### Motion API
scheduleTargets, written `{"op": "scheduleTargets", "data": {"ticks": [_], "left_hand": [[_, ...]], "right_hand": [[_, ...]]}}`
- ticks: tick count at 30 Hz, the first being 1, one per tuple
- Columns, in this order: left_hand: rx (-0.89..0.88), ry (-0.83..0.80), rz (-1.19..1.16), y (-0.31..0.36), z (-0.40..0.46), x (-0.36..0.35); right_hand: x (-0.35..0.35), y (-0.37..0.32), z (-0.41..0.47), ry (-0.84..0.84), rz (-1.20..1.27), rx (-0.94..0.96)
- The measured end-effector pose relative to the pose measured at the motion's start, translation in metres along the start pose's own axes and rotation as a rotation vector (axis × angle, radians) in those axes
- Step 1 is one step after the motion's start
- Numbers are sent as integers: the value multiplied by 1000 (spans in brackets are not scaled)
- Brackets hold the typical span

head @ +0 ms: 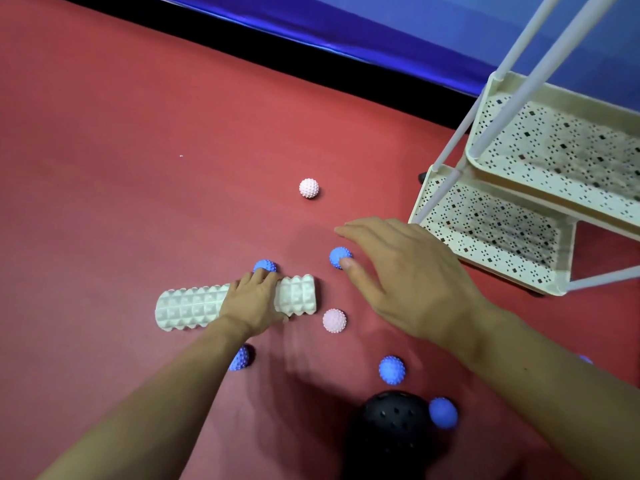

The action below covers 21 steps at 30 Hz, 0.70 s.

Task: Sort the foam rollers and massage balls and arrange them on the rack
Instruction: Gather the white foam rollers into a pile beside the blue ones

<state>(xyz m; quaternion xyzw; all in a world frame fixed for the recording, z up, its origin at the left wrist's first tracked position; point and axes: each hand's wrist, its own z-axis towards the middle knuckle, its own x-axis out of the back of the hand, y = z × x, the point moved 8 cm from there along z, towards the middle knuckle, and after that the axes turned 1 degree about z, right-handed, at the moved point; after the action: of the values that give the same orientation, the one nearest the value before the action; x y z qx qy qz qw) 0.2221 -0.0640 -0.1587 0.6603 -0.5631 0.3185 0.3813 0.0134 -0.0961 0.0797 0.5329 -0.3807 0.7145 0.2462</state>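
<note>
Apparently pickup step: left hand (254,299) curled over white ridged foam roller (194,308) lying on red mat (138,168). Right hand (405,271), fingers spread and holding nothing, hovers at blue spiky massage ball (337,255). Next: lift both, carry to cream perforated rack (491,233), shelves bare.

The white foam roller (235,302) looks matt, its surface ridged with raised pyramid bumps. The blue ball (391,370) and pink ball (334,320) appear rubbery and covered in small nubs. The cream rack (485,233) has perforated trays and smooth white tubes, over a matt red floor (138,168).
</note>
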Motion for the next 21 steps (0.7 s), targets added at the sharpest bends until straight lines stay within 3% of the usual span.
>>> {"op": "scheduleTargets", "data": {"ticks": [5,9,17,21], "left_hand": [[-34,62,56,7,-2,1],[-121,132,-44,11,-9,12],[-365,522,-139,87,-59,133],[-508,660,-311,135,-97,206]], "right_hand": [[6,4,-7,-8,2,-10],[16,17,-14,10,5,-32],[48,24,-22,8,-4,-77],[105,32,-36,123,12,-111]]}}
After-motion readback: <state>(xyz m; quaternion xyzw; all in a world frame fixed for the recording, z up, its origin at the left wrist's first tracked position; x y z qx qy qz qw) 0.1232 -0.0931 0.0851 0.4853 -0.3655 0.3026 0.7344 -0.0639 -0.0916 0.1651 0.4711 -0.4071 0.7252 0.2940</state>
